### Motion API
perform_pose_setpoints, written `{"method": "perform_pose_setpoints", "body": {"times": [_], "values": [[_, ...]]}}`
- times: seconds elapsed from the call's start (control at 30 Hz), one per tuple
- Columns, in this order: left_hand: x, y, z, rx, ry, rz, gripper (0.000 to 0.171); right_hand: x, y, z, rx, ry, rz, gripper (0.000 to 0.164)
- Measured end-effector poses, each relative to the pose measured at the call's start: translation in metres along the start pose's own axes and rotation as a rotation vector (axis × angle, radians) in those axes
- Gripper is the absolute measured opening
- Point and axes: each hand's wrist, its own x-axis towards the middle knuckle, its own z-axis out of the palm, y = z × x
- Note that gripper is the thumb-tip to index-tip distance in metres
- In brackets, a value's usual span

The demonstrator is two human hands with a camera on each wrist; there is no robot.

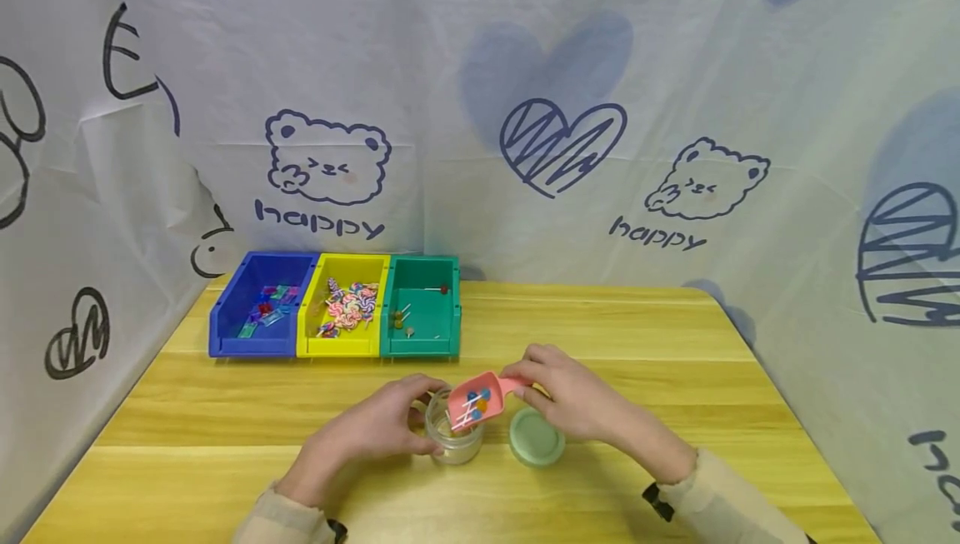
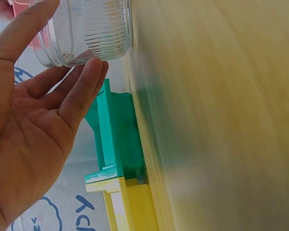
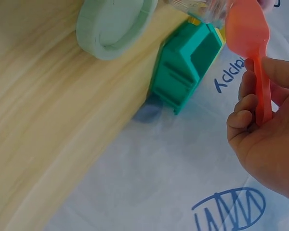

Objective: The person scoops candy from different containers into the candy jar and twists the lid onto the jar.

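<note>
Here, left hand [image 1: 384, 421]: grips glass jar [image 1: 458, 449], presumably steadying it.
Right hand [image 1: 573, 396]: holds pink scoop [image 3: 251, 38], seemingly keeping lollipops [image 1: 481, 405] over jar.

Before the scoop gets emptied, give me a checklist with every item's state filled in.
1. Pink scoop gripped by the right hand: ok.
2. Lollipops loaded in the scoop: ok.
3. Glass jar held by the left hand: ok.
4. Green lid off, lying beside the jar: ok.
5. Scoop over the jar's mouth: ok, by the head view.
6. Lollipops clear of the jar's rim: cannot tell.
</note>
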Motion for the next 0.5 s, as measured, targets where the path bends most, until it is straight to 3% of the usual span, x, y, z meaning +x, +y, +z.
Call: {"method": "perform_pose_setpoints", "body": {"times": [0.5], "values": [[0.0, 0.0, -0.002, 0.02, 0.003, 0.001, 0.072, 0.007, -0.013, -0.006, -0.241, 0.073, -0.181, 0.019]]}}
